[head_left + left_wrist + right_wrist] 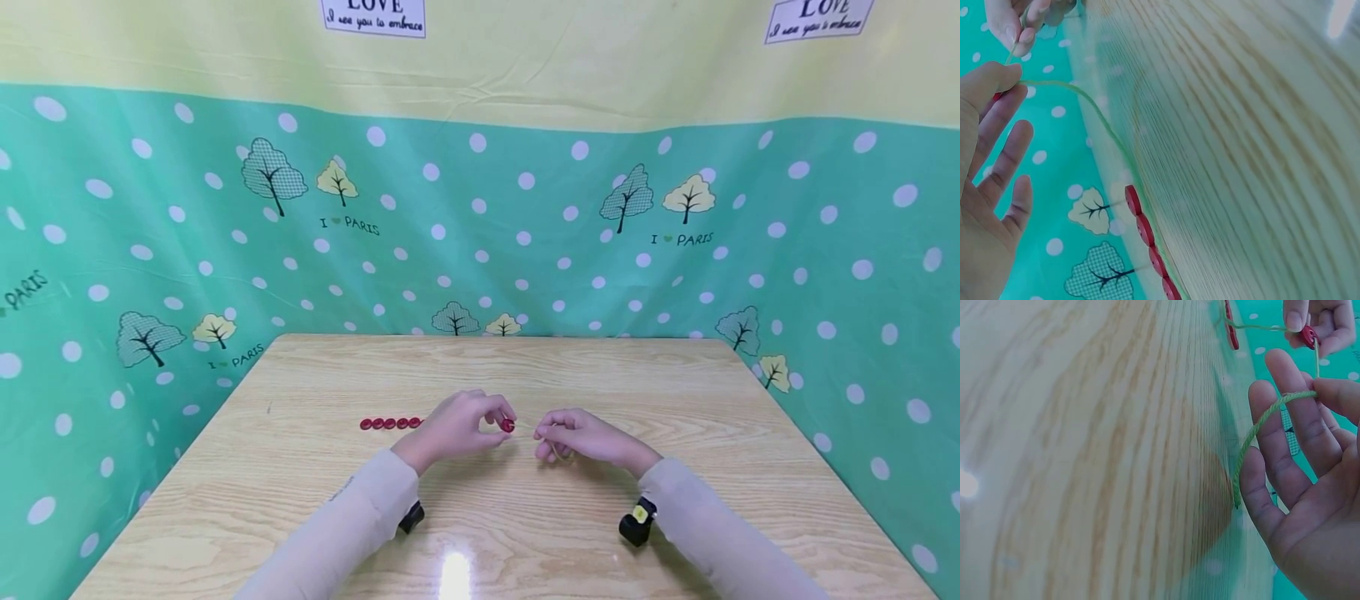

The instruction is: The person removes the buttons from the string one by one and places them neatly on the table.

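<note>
My left hand [457, 425] pinches a red button [1308, 336] between thumb and index finger, above the middle of the table. A green string [1251, 434] runs through this button to my right hand [592, 437], whose thumb and index finger pinch it. Past the right fingertips, the loose end of the string curves down across the other fingers. On the other side of the button, more string [1100, 119] arcs down to the table. Several red buttons [390, 423] lie there in a straight row beside the string, left of my left hand.
The wood-grain table [600, 375] fills the space before me. A green, white-dotted cloth [480, 267] hangs behind it and along both sides. Black wrist cameras [636, 523] sit under the sleeves, close to the tabletop.
</note>
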Motion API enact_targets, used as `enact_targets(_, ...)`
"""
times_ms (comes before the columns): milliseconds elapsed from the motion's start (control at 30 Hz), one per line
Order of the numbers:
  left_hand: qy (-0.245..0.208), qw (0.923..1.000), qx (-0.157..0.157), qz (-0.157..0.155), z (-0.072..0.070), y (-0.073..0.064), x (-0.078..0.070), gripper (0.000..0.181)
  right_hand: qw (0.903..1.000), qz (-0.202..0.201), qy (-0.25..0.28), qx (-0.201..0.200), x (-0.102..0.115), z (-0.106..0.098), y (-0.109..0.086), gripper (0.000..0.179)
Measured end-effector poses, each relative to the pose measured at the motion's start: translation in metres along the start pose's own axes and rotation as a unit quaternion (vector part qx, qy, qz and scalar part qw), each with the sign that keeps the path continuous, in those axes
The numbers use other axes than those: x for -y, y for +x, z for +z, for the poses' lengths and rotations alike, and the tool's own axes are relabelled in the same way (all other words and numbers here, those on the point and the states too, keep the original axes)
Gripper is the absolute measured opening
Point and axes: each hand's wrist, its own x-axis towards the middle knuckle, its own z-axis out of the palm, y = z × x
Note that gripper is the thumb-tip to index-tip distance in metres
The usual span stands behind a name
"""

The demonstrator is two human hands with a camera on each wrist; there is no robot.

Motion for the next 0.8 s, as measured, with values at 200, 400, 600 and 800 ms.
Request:
enact_targets(200,0.004,1.0,-0.003,0.003,-0.0011,-0.0017,0.0014,0.022,1.0,0.001,-0.003,-0.003,0.0008,0.0,-0.0008,0.035)
enact_targets(400,-0.001,0.9998,-0.01,0.016,-0.0015,-0.0028,0.0028,0.022,1.0,0.005,-0.002,-0.005,-0.0011,0.0007,0.0001,0.034)
enact_targets(600,-0.002,1.0,-0.008,0.001,-0.0018,-0.0048,0.0044,0.022,1.0,0.002,0.003,-0.002,-0.0024,0.0007,0.0,0.033)
enact_targets(800,-0.003,0.9999,-0.01,-0.003,-0.0038,-0.0066,0.007,0.023,1.0,-0.001,0.009,0.0,-0.0049,-0.0009,0.0001,0.032)
